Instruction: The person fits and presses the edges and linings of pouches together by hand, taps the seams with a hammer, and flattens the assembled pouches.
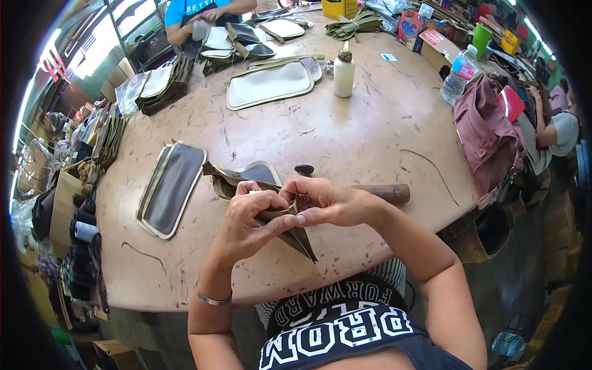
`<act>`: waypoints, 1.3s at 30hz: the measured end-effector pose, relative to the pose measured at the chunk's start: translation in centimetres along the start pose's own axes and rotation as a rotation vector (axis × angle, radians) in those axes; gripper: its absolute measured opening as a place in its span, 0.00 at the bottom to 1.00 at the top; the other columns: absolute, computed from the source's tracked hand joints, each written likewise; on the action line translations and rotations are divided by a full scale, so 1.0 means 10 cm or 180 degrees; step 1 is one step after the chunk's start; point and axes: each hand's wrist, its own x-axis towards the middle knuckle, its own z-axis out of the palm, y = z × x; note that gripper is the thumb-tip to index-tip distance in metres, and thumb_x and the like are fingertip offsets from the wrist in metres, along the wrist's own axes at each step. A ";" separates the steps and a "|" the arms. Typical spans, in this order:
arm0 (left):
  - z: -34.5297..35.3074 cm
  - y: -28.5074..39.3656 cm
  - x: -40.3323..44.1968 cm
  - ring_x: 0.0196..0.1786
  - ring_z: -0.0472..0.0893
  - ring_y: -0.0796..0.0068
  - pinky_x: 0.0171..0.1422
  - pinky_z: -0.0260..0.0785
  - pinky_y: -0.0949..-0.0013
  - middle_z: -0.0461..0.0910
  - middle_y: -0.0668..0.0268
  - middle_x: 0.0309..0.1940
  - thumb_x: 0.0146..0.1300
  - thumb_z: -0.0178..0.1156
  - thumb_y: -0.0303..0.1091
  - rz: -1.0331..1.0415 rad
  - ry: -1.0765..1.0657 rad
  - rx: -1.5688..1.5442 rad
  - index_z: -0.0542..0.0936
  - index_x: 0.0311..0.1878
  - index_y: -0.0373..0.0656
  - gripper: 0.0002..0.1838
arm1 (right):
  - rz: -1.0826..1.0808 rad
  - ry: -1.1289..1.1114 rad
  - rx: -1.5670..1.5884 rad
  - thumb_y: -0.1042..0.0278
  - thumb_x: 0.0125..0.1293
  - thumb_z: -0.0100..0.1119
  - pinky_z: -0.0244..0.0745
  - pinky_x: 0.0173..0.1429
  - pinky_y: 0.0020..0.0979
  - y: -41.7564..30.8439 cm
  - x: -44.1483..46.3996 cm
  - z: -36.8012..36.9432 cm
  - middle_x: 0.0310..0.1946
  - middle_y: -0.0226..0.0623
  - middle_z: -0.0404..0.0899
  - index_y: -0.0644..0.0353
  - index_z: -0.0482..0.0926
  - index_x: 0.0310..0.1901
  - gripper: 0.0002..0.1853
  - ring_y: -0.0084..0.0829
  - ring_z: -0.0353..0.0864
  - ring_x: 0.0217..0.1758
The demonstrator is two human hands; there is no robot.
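Observation:
Both hands are at the near part of the table, gripping a folded olive-brown fabric piece (300,243) with a pointed lower corner. My left hand (253,216) pinches its left side, thumb pointing right. My right hand (327,200) closes on the top edge, and the two thumbs meet at the fold. What lies between the fingertips is hidden. Just behind the hands is a grey panel with a pale border (264,171), partly covered. A small dark round-topped object (303,169) stands beside it. From behind my right wrist a brown cylindrical bar (394,193) sticks out.
Left of my hands lie stacked dark brown panels (176,191). Farther back are a white panel (271,85) and a white bottle (343,77). A water bottle (461,73) and a pink bag (490,132) occupy the right edge. Across the table a person in blue (182,13) handles pieces.

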 end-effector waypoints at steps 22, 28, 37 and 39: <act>-0.04 0.09 -0.32 0.28 0.76 0.75 0.50 0.56 0.69 0.77 0.71 0.26 0.37 0.70 0.24 0.0459 0.0269 0.0355 0.69 0.40 0.45 0.24 | -0.1282 0.0114 -0.2729 0.71 0.44 0.65 0.61 0.60 0.40 -0.38 -0.06 0.13 0.29 0.33 0.77 0.57 0.75 0.35 0.13 0.34 0.76 0.41; -0.05 0.13 -0.29 0.27 0.75 0.74 0.50 0.56 0.70 0.77 0.70 0.25 0.40 0.68 0.26 -0.0209 0.0259 -0.0106 0.71 0.35 0.44 0.18 | -0.1096 0.0149 -0.2647 0.70 0.47 0.64 0.66 0.48 0.37 -0.30 -0.02 0.14 0.32 0.36 0.77 0.60 0.74 0.37 0.14 0.36 0.75 0.40; -0.15 0.08 -0.32 0.29 0.78 0.74 0.44 0.62 0.71 0.79 0.66 0.28 0.46 0.66 0.28 -0.0435 -0.0135 0.0114 0.76 0.37 0.40 0.14 | -0.0932 0.0081 -0.2670 0.73 0.53 0.59 0.67 0.48 0.37 -0.25 0.00 0.06 0.34 0.38 0.77 0.59 0.73 0.39 0.11 0.38 0.76 0.41; -0.14 0.09 -0.35 0.30 0.78 0.74 0.42 0.66 0.71 0.79 0.65 0.28 0.48 0.66 0.28 -0.0552 -0.0120 -0.0141 0.76 0.39 0.39 0.14 | -0.0837 0.0170 -0.2509 0.73 0.53 0.58 0.67 0.48 0.37 -0.25 0.00 0.09 0.34 0.38 0.77 0.59 0.73 0.39 0.11 0.38 0.76 0.41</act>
